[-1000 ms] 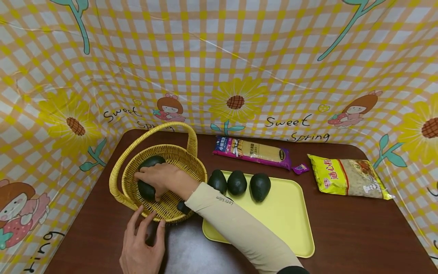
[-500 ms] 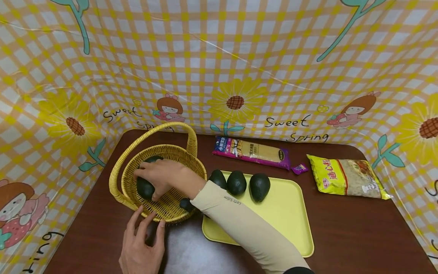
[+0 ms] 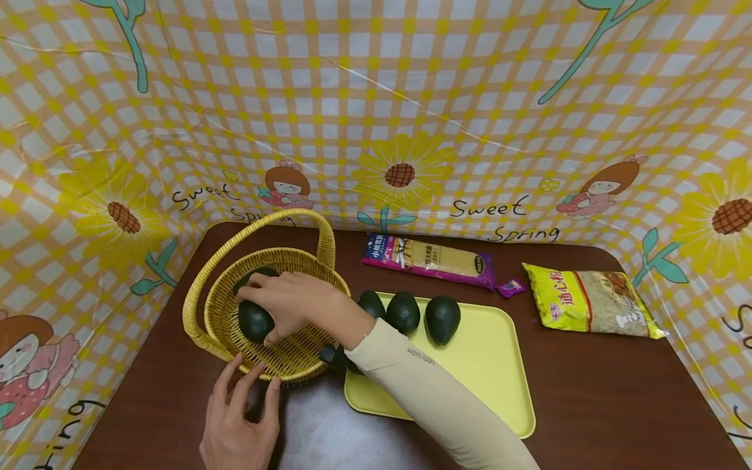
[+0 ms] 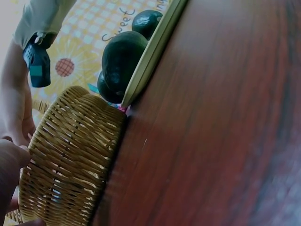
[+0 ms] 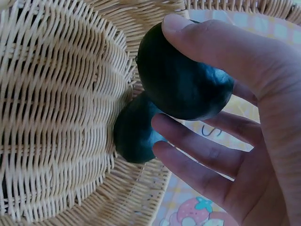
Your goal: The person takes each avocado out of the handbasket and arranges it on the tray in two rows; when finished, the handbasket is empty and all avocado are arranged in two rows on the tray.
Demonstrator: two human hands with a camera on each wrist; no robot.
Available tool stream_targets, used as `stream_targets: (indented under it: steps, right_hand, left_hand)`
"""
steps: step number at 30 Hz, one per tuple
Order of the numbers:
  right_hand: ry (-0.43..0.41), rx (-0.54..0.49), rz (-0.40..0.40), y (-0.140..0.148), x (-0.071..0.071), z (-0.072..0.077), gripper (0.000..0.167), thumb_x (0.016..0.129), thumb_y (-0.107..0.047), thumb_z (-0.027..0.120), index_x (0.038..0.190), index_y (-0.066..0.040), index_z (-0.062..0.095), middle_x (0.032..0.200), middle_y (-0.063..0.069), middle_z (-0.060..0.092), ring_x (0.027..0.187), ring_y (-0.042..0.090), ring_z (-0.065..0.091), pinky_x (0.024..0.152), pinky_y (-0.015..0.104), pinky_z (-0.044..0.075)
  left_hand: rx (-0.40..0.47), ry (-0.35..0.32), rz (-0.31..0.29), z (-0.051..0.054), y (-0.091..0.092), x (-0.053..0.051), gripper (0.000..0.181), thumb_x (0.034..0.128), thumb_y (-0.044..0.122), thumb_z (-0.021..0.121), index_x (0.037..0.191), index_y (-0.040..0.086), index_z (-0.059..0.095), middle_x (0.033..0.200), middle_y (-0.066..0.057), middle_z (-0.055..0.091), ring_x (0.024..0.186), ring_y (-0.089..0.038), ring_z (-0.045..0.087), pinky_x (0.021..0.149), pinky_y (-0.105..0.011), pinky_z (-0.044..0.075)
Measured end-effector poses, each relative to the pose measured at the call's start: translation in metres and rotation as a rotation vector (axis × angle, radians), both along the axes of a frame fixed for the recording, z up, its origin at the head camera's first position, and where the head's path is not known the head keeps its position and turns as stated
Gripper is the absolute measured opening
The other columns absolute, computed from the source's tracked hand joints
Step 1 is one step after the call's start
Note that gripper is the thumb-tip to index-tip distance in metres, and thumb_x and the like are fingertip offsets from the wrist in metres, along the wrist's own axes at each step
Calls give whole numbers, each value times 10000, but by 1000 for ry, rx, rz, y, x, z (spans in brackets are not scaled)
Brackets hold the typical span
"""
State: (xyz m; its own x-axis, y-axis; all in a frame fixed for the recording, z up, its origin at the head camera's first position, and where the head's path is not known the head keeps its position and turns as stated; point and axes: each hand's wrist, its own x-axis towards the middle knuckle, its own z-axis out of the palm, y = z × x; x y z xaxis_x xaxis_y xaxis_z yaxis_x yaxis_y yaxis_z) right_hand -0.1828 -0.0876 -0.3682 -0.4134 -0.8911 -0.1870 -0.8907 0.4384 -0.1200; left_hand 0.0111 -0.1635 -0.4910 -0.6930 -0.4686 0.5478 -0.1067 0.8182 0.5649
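Observation:
In the head view my right hand (image 3: 288,300) reaches into a yellow wicker basket (image 3: 337,277) and grips a dark green avocado (image 3: 256,323). The right wrist view shows its thumb and fingers around this avocado (image 5: 183,75). A second avocado (image 5: 134,129) lies just beyond it against the basket wall. My left hand (image 3: 241,418) touches the basket's near rim with its fingertips, the fingers fairly straight. Several avocados, one (image 3: 442,320) the rightmost, lie on a yellow tray (image 3: 482,385) beside the basket; my right forearm crosses over the tray and hides part of it.
A purple pack of noodles (image 3: 431,261) lies behind the tray, with a small purple packet (image 3: 511,288) at its end. A yellow bag of pasta (image 3: 593,300) lies to the right. The tall basket handle (image 3: 235,245) arches over the basket's left and far side.
My right hand has shifted slightly right in the basket, and the gripped avocado has moved a little with it, away from the left wall. The left hand stays at the rim.

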Motion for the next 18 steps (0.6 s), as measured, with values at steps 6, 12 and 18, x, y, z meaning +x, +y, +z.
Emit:
stream_targets:
  steps: [6, 12, 18]
  right_hand:
    - [-26, -54, -38, 17, 3, -1, 844, 900, -525, 866, 1612, -301, 472, 1611, 20, 473, 1035, 165, 706, 946, 292, 571]
    - [-45, -108, -62, 34, 9, 0, 832, 901, -528, 866, 1603, -290, 487, 1612, 30, 472, 1039, 191, 715, 942, 305, 576]
    - [-60, -149, -86, 49, 16, -2, 839, 898, -532, 869, 1602, -275, 490, 1612, 26, 466, 946, 176, 711, 884, 304, 586]
  left_hand:
    - [-1, 16, 3, 1, -2, 0, 285, 879, 254, 919, 1128, 133, 847, 1364, -115, 711, 854, -385, 701, 565, -603, 562]
    - [-10, 28, 7, 1, -5, -1, 263, 898, 265, 903, 1127, 143, 856, 1353, -104, 722, 864, -380, 705, 544, -601, 557]
    - [-6, 24, -1, -1, -5, -1, 291, 886, 269, 914, 1143, 147, 852, 1367, -99, 715, 873, -378, 703, 557, -610, 562]
